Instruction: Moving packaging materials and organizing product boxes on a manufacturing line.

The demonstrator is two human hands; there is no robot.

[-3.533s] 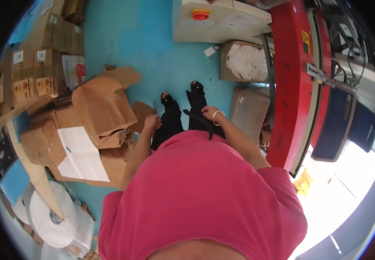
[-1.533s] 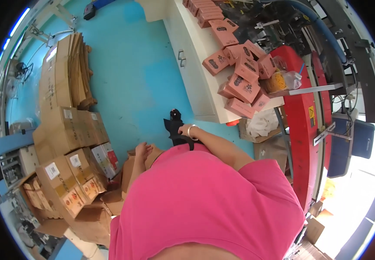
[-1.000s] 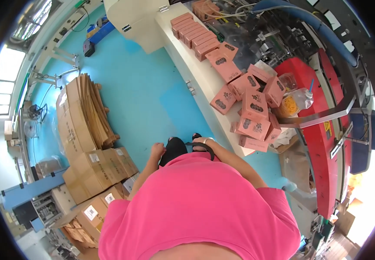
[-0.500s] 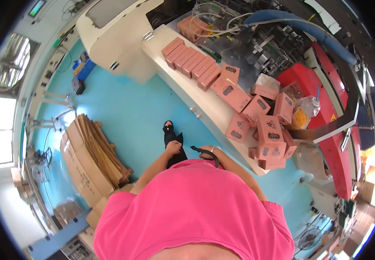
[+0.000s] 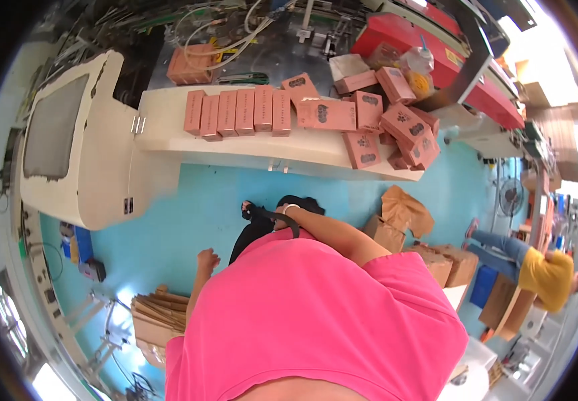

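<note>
The left hand point(image 5: 209, 258) hung with half-bent fingers and nothing visible in it, while the right hand point(image 5: 280, 218) was at a black strap point(image 5: 294, 228), and whether it gripped this I could not tell. Beyond, on the cream machine ledge point(image 5: 163, 134), six pink cartons point(image 5: 245, 112) already stood in a row; the heaped cartons point(image 5: 402, 125) to the right lay unaligned.

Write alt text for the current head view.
Right hand at a dark strap, left hand over blue floor; ahead, a cream counter bears pink boxes, some in a row, others jumbled. A co-worker in yellow is far right.
</note>
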